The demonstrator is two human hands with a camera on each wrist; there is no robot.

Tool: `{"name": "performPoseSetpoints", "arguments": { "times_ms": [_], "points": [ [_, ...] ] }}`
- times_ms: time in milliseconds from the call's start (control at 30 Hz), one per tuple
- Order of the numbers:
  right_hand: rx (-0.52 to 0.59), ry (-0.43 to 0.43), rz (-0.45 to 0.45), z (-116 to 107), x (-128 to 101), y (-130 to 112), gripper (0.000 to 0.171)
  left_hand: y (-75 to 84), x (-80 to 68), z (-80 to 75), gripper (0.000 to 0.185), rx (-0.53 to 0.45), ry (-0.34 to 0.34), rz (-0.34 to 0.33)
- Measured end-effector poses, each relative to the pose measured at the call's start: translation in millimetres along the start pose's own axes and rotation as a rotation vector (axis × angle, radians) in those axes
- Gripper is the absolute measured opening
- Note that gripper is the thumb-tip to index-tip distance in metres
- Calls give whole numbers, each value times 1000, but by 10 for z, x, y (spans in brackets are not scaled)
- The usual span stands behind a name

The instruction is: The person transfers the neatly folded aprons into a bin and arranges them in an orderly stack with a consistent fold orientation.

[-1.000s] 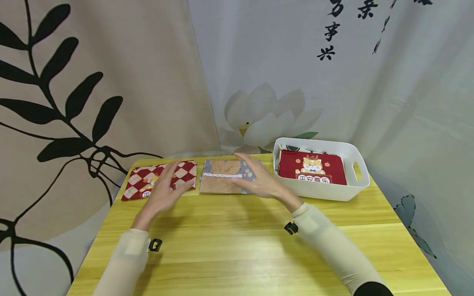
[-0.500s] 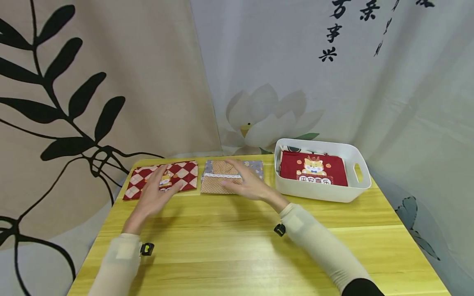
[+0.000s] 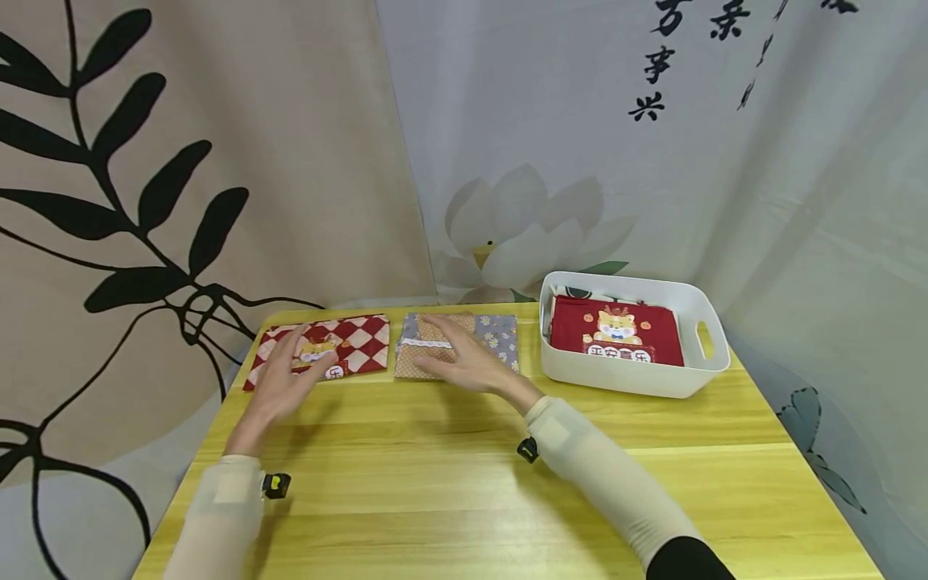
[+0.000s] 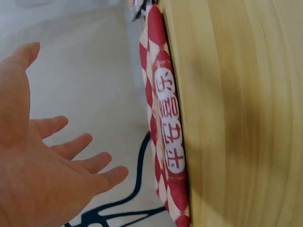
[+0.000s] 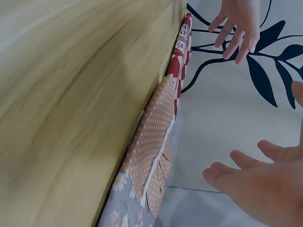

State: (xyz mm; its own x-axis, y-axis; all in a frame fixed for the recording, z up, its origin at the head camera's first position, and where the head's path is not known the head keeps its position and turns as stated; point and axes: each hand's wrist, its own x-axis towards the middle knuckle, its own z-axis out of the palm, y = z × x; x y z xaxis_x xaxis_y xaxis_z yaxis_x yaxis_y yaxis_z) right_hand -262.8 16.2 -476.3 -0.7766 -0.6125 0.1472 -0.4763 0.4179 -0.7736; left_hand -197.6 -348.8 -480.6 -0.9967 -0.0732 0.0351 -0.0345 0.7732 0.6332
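Note:
A red-and-white checked cloth pouch (image 3: 355, 342) lies flat at the table's far left. Beside it lies a brown dotted pouch with a lace strip and a grey floral part (image 3: 500, 338). My left hand (image 3: 290, 370) hovers just above the checked pouch (image 4: 165, 142), fingers straight and spread, holding nothing. My right hand (image 3: 453, 358) hovers over the dotted pouch (image 5: 154, 142), fingers relaxed, not touching it. In the wrist views, the left hand (image 4: 52, 161) and the right hand (image 5: 255, 187) both stay off the cloth.
A white plastic basket (image 3: 631, 383) stands at the far right of the yellow wooden table (image 3: 471, 483), holding a folded red cloth with a cartoon tiger (image 3: 616, 330). Printed curtains hang close behind and to both sides.
Both hands have drifted left and back toward me. The right hand has slid off the floral right part of the dotted pouch; the left hand uncovers more of the checked pouch.

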Motion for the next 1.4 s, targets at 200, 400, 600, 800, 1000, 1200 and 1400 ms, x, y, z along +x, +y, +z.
{"name": "performPoseSetpoints", "arguments": {
  "times_ms": [200, 400, 600, 800, 1000, 1200, 1400],
  "points": [
    [12, -28, 25, 117, 100, 3, 90, -119, 22, -34, 102, 0, 11, -31],
    [5, -48, 26, 228, 221, -15, 88, -249, 50, -50, 104, -15, 9, -91],
    [11, -56, 51, 334, 343, -75, 87, -355, 106, -78, 110, -12, -16, -163],
    [37, -48, 53, 459, 474, -118, 87, -463, 169, -110, 108, 13, -25, -182],
    [64, -26, 86, 570, 572, -101, 83, -522, 244, -95, 108, 4, -39, -176],
    [122, -33, 123, 678, 673, -88, 85, -581, 308, -86, 111, 23, -36, -201],
    [120, -36, 137, 786, 765, -91, 85, -625, 342, -100, 113, 35, -32, -234]
  ]
}}
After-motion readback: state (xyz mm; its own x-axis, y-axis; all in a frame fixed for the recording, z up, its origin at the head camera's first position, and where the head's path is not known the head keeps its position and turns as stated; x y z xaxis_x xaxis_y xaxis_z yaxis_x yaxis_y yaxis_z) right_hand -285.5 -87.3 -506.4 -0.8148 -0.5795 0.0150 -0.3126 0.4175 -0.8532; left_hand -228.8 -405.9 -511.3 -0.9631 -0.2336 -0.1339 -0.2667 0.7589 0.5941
